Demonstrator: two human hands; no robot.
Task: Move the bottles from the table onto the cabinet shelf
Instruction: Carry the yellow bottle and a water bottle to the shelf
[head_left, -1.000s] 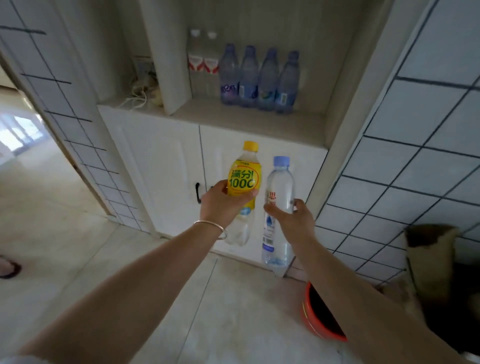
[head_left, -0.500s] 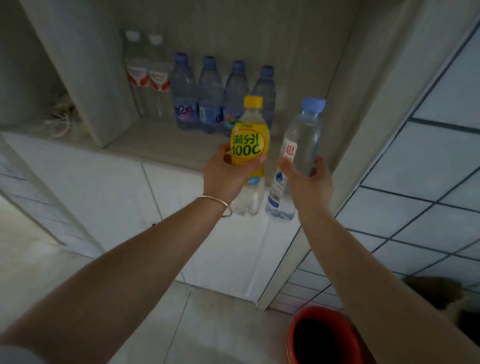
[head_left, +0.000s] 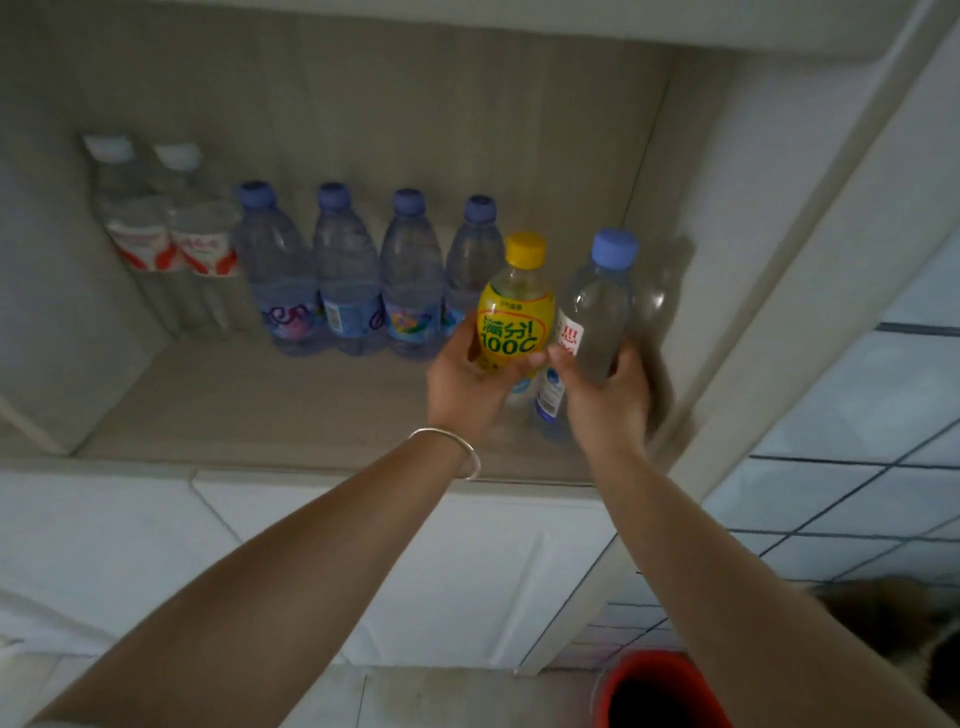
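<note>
My left hand (head_left: 465, 387) grips a yellow-labelled bottle (head_left: 514, 312) with a yellow cap. Beside it my right hand (head_left: 608, 400) grips a clear water bottle (head_left: 597, 306) with a blue cap. Both bottles are upright over the right end of the cabinet shelf (head_left: 260, 410), near its right wall; whether their bases touch the shelf is hidden by my hands. Several blue-capped bottles (head_left: 343, 280) and two white-capped bottles (head_left: 166, 244) stand in a row at the back of the shelf.
White cabinet doors (head_left: 415, 561) lie below the shelf. The cabinet's side wall (head_left: 737, 260) stands close to the right of the bottles, with a tiled wall (head_left: 857, 447) beyond. A red bucket (head_left: 660, 691) sits on the floor at lower right.
Both hands have carried their bottles up and forward from in front of the cabinet doors into the shelf opening, and the view has moved closer to the shelf.
</note>
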